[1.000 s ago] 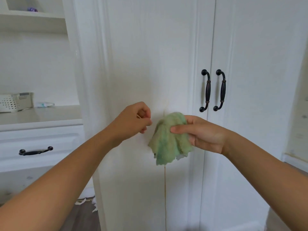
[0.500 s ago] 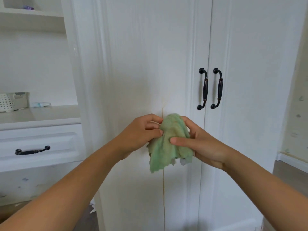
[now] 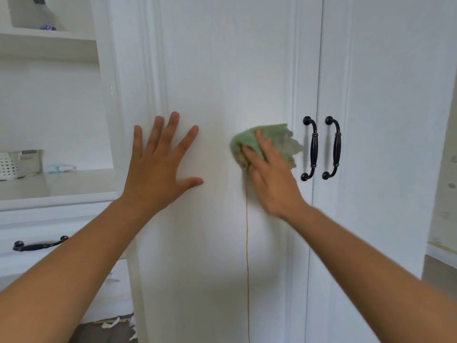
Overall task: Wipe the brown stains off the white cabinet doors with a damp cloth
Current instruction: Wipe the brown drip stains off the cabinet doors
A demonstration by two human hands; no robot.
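Note:
A green cloth (image 3: 277,138) lies flat against the left white cabinet door (image 3: 217,70), just left of its black handle. My right hand (image 3: 269,174) presses the cloth onto the door with straight fingers; the hand is blurred. A thin brown drip stain (image 3: 247,256) runs straight down the door from under the cloth to the bottom of the view. My left hand (image 3: 158,167) rests flat on the same door, fingers spread, to the left of the cloth and apart from it.
Two black handles (image 3: 312,148) (image 3: 333,147) flank the seam between the left door and the right door (image 3: 395,120). On the left are a shelf, a counter (image 3: 57,184) with a white basket (image 3: 10,165), and a drawer with a black pull (image 3: 39,245).
Both hands held the bunched cloth in front of the door before. Now my left hand has let go and lies spread on the door, and my right hand presses the cloth higher up.

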